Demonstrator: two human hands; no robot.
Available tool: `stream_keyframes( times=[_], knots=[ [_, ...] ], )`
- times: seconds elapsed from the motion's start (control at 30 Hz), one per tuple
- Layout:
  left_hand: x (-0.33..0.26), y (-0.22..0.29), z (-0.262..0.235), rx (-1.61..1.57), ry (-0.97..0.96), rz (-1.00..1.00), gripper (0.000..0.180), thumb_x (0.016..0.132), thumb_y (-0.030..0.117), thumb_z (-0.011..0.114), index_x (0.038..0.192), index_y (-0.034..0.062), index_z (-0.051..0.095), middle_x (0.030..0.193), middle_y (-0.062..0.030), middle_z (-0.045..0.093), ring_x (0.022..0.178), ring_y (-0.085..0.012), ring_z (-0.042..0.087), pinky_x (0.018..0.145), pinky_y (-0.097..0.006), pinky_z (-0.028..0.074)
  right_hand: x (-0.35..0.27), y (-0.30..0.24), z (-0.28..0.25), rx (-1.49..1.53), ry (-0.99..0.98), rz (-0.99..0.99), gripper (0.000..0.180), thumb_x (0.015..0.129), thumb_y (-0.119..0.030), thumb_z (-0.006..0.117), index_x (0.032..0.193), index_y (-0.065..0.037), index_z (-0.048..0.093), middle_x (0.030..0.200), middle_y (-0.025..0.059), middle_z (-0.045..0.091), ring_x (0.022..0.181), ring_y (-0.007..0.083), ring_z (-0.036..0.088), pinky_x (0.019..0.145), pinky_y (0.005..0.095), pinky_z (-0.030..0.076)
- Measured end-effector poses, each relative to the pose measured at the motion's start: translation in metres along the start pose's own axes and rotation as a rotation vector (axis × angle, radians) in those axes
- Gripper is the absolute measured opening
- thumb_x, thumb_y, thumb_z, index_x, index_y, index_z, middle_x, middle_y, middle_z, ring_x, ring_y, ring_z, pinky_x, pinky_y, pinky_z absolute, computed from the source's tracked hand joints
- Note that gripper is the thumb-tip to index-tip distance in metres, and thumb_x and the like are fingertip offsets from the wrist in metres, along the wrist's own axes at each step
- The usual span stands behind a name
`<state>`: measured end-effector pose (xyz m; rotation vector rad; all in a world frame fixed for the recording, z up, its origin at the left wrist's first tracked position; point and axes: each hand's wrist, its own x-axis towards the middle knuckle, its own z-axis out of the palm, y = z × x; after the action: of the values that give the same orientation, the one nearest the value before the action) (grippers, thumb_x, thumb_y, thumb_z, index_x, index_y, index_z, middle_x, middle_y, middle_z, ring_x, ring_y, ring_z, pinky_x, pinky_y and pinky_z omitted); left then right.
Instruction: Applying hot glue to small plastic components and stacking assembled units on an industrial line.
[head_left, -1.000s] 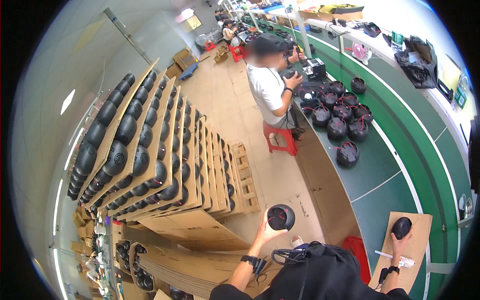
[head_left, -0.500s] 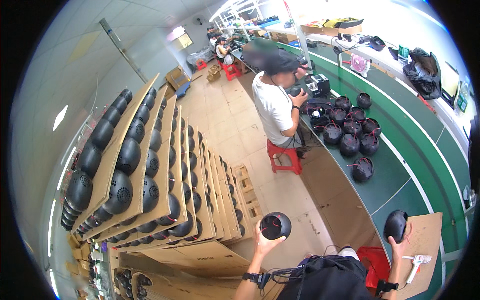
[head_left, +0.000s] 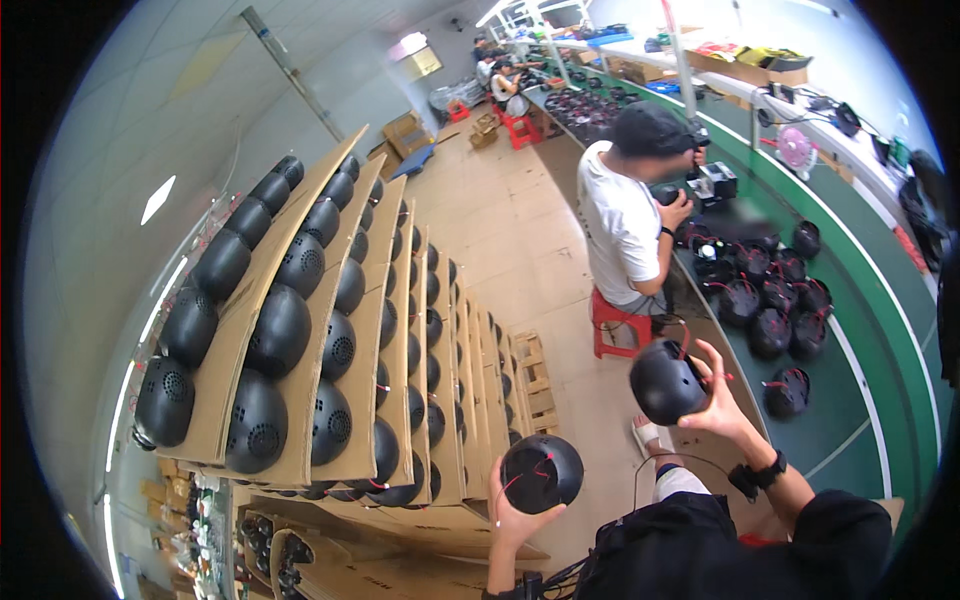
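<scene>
In my left hand point(head_left: 515, 518) rests a round black plastic shell point(head_left: 560, 470), its open side up, with thin red wires inside. The fingers wrap its left and lower edge. My right hand point(head_left: 718, 400) grips a second black shell point(head_left: 662, 385) from its right side, fingers curved round the rim. Red wires stick out past that rim near the fingertips. Its smooth rounded side shows, with small holes close to the hand. The two shells are apart, held over the floor, the right one higher and farther away.
Tall layers of cardboard sheets point(head_left: 262, 345) with many black shells point(head_left: 255, 420) stand at the left. At the right, more wired shells point(head_left: 770, 330) sit on a green workbench point(head_left: 850, 440). A co-worker in a white shirt point(head_left: 620, 215) sits there on a red stool point(head_left: 618, 330).
My right hand has come left and up with its shell, away from the cardboard at the bench. The left hand still holds its shell. The view has swung left.
</scene>
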<state>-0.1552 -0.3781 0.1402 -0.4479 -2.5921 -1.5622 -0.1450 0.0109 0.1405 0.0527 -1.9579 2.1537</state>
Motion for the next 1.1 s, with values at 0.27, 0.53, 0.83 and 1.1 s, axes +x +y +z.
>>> stream_keyframes(
  times=[0.27,0.53,0.83,1.1],
  knots=[
    [0.168,0.125,-0.008,-0.043,0.456,0.143,0.131,0.048,0.035,0.097,0.148,-0.0058,0.025,0.139,-0.0216,0.042,0.127,-0.033,0.049,0.108,-0.043,0.041,0.292,-0.023,0.072,0.36,-0.281,-0.298,0.132,0.057,-0.025,0.097,0.155,-0.013,0.009,0.147,0.0215,0.04,0.136,0.0303,0.043,0.112,0.0433,0.037],
    [0.378,0.249,-0.11,0.537,0.965,0.315,0.106,0.064,0.034,0.09,0.148,0.0,0.036,0.143,-0.0174,0.044,0.129,-0.0292,0.047,0.111,-0.041,0.036,0.525,-0.137,0.152,0.171,-0.285,-0.58,0.133,0.054,-0.036,0.095,0.155,-0.01,0.011,0.14,0.0222,0.046,0.126,0.033,0.052,0.11,0.0442,0.038],
    [0.579,0.195,-0.251,0.708,1.249,-0.241,0.127,0.06,0.068,0.082,0.145,-0.01,0.03,0.142,-0.0321,0.044,0.132,-0.0435,0.045,0.112,-0.047,0.035,0.666,-0.213,0.305,-0.064,-0.31,-0.811,0.128,0.055,-0.046,0.091,0.152,-0.008,0.017,0.13,0.0361,0.046,0.119,0.0507,0.052,0.102,0.0492,0.045],
    [0.61,0.169,-0.247,0.543,1.318,-0.227,0.126,0.067,0.053,0.085,0.149,-0.0107,0.014,0.144,-0.0374,0.03,0.135,-0.0475,0.037,0.111,-0.047,0.038,0.743,-0.231,0.4,-0.475,-0.353,-0.664,0.13,0.055,-0.057,0.087,0.154,-0.013,0.015,0.131,0.0379,0.046,0.115,0.0578,0.051,0.102,0.0528,0.044]
  ],
)
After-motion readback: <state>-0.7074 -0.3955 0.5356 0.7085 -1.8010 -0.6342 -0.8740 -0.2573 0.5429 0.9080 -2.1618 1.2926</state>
